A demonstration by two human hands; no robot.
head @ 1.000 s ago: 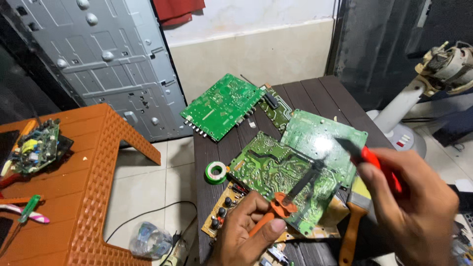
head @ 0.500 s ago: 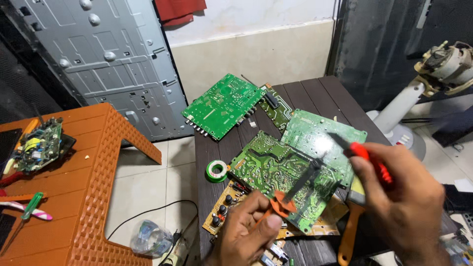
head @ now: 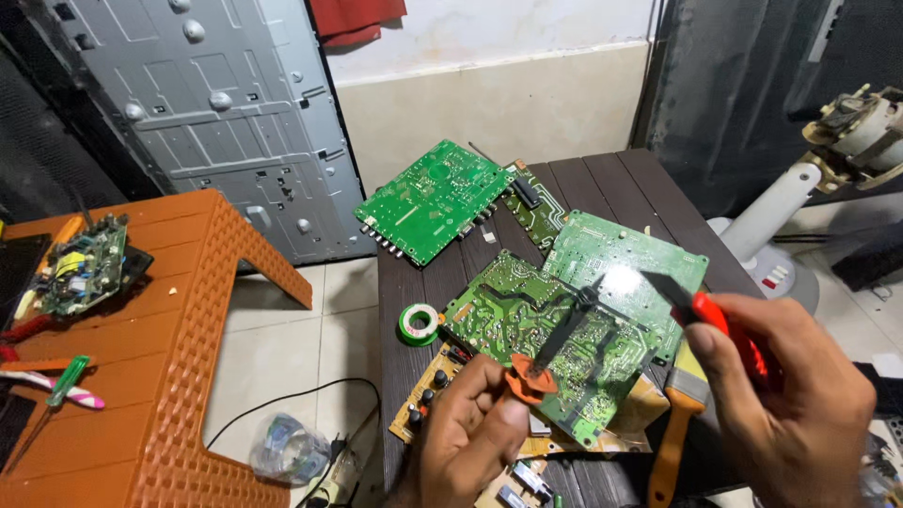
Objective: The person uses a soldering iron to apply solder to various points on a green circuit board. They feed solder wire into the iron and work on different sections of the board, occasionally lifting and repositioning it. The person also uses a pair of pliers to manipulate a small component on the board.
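The left hand (head: pixel 470 435) pinches a slim black probe with an orange finger guard (head: pixel 550 350) between thumb and fingertips; its tip rests on the green circuit board with pale solder traces (head: pixel 527 320) that lies tilted at the middle of the dark slatted wooden table (head: pixel 602 188). The right hand (head: pixel 800 404) has its fingers curled tight around a second probe with a red grip and black tip (head: pixel 701 306) — that tip hovers just above a lighter green board (head: pixel 621 254) lying beside and partly under the first one.

A large bright green board with a row of connectors (head: pixel 428 199) sits at the table's far left corner, near a narrow dark green board (head: pixel 531 202). A green roll of tape (head: pixel 418 324) lies just left of the probed board, and a yellowish board with black knobs (head: pixel 423 400) pokes out beneath it. A paintbrush with an orange wooden handle (head: pixel 679 423) lies between the two hands — touching the table.

To the left stands an orange plastic stool (head: pixel 198 320) carrying a small green board with mounted parts (head: pixel 80 268).
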